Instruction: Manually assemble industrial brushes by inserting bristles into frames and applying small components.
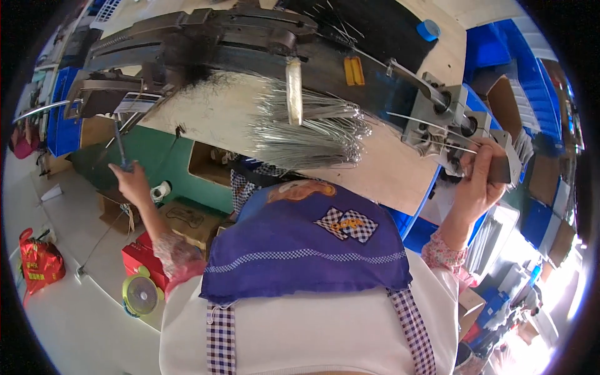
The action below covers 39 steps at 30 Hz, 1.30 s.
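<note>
At the left, my left hand (133,182) is closed round the grip of a lever (120,145) that hangs from the bench machine (212,47). My right hand (480,178) is at the right end of the bench, its fingers pinched on a thin metal wire (451,146) beside a metal fixture (431,128). Another wire (415,118) runs across that fixture above it. Between my hands lies a large bundle of silver wires (306,140), bent at their right ends. A pale wrapped bar (294,92) extends over the bundle.
A yellow-orange block (354,71) and a blue cap (428,30) sit toward the back of the bench (387,181). Blue bins (494,47) and cardboard boxes stand at the right. On the left floor are a red bag (41,262) and a green fan (140,295).
</note>
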Motion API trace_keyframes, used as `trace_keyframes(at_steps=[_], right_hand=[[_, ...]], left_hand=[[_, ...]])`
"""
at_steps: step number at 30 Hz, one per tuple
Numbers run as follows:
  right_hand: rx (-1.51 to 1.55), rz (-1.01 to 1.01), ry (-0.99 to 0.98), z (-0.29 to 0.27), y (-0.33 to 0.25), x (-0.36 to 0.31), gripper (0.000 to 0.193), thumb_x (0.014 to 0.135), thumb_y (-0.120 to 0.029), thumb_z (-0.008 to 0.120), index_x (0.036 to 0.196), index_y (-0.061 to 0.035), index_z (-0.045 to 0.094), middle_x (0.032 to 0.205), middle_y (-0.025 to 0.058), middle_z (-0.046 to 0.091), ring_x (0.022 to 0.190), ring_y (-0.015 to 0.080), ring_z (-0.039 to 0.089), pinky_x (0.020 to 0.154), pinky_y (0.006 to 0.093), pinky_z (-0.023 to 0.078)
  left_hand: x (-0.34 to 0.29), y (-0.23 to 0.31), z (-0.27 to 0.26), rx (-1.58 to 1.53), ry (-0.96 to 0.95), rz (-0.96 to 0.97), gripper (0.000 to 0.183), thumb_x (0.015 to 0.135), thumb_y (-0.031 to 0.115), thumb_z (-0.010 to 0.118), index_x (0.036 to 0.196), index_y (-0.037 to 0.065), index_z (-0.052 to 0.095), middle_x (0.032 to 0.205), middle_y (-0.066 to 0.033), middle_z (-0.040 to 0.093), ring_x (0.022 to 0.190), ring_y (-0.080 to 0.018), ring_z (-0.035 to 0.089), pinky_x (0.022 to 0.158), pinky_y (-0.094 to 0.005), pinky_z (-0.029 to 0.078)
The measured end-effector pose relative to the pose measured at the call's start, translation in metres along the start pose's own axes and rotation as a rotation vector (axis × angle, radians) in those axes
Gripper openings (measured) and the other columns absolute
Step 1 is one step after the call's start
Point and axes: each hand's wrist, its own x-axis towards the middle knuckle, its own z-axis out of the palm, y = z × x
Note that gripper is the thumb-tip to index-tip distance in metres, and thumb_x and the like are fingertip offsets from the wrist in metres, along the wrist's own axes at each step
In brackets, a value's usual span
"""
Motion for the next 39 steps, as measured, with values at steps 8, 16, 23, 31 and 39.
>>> trace_keyframes(at_steps=[8, 16, 23, 31, 39], right_hand=[[-0.126, -0.121, -0.641, 0.065, -0.039, 0.03, 0.01, 0.083, 0.004, 0.059, 0.091, 0.0033, 0.065, 0.086, 0.0088, 0.067, 0.072, 0.0134, 0.063, 0.064, 0.0266, 0.05], [-0.356, -0.504, -0.594, 0.095, -0.031, 0.06, 0.026, 0.071, 0.001, 0.066, 0.097, 0.0017, 0.065, 0.075, 0.0133, 0.057, 0.071, 0.0298, 0.06, 0.065, 0.0363, 0.05], [-0.619, -0.834, -0.654, 0.104, -0.009, 0.067, 0.025, 0.071, -0.001, 0.06, 0.096, -0.0004, 0.061, 0.083, 0.0104, 0.056, 0.081, 0.0272, 0.058, 0.069, 0.0359, 0.052], [-0.798, -0.842, -0.653, 0.122, -0.011, 0.071, 0.014, 0.069, -0.003, 0.059, 0.082, -0.0037, 0.055, 0.079, 0.0087, 0.052, 0.08, 0.0247, 0.057, 0.067, 0.0316, 0.052], [-0.855, -0.727, -0.658, 0.134, 0.001, 0.076, 0.011, 0.068, -0.003, 0.057, 0.079, -0.0036, 0.056, 0.083, 0.0139, 0.054, 0.081, 0.0302, 0.059, 0.065, 0.0393, 0.052]], left_hand=[[-0.145, 0.262, -0.103, -0.731, -0.363, 0.872, 0.04, 0.098, 0.02, 0.042, 0.132, -0.001, 0.045, 0.129, -0.0189, 0.052, 0.123, -0.0285, 0.048, 0.105, -0.0388, 0.03], [-0.114, 0.256, -0.076, -1.042, -1.312, 0.487, 0.021, 0.102, 0.015, 0.036, 0.102, 0.002, 0.052, 0.088, -0.0049, 0.057, 0.079, -0.0134, 0.054, 0.073, -0.0279, 0.046], [-0.171, 0.295, -0.061, -1.415, -1.491, -0.065, 0.022, 0.101, 0.025, 0.042, 0.092, 0.008, 0.052, 0.078, -0.0009, 0.047, 0.065, -0.01, 0.042, 0.053, -0.0236, 0.038], [-0.087, 0.296, -0.109, -2.148, -1.988, -0.601, 0.011, 0.095, 0.018, 0.055, 0.089, 0.009, 0.052, 0.091, -0.0007, 0.044, 0.049, -0.0021, 0.03, 0.037, -0.0156, 0.02], [-0.09, 0.244, -0.104, -1.27, -1.22, 0.628, 0.025, 0.092, 0.021, 0.058, 0.075, 0.004, 0.061, 0.058, -0.0017, 0.048, 0.043, -0.0153, 0.039, 0.043, -0.0276, 0.032]])
